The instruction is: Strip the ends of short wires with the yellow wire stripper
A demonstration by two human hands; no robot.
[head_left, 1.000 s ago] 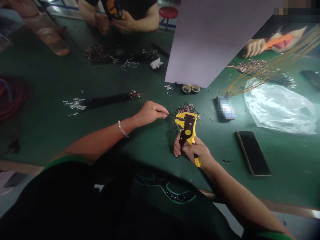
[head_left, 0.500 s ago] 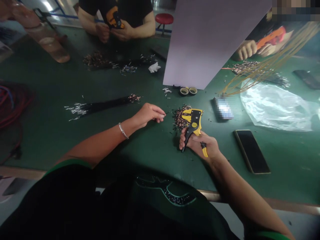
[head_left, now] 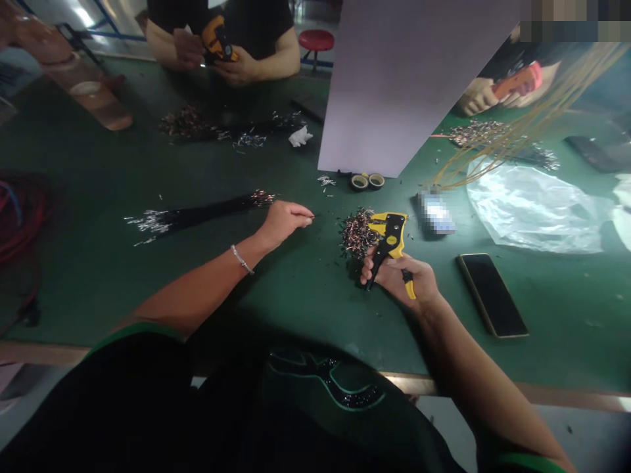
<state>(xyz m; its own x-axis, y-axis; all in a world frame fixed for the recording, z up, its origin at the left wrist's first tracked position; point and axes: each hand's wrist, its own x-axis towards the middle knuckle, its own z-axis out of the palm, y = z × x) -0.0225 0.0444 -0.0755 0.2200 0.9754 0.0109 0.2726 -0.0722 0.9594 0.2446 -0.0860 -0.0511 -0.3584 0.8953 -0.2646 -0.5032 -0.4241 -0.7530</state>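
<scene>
My left hand (head_left: pixel 283 223) is closed in a pinch, and a thin black wire (head_left: pixel 316 216) pokes out past its fingertips. Close by lies a bundle of black wires (head_left: pixel 207 210), with silvery ends on the left and coppery ends on the right, nearest that hand. In my right hand (head_left: pixel 411 279) is a yellow and black wire stripper (head_left: pixel 393 238), its head up and its jaws facing left. The fingers wrap round its handles. Just behind the jaws is a pile of short coppery and dark scraps (head_left: pixel 357 231), partly covered by the tool.
A phone (head_left: pixel 493 295) lies to the right, with a blurred-out packet (head_left: pixel 436 213) and a clear plastic bag (head_left: pixel 532 210) beyond. Two tape rolls (head_left: pixel 367 182) sit by a tall pale panel (head_left: pixel 374 85). Across the table, two people hold tools. Red cable (head_left: pixel 22 220) lies left.
My left hand has drawn back a little to the left with the wire, and the right hand with the wire stripper has shifted slightly right, so they are farther apart. The view has shifted slightly.
</scene>
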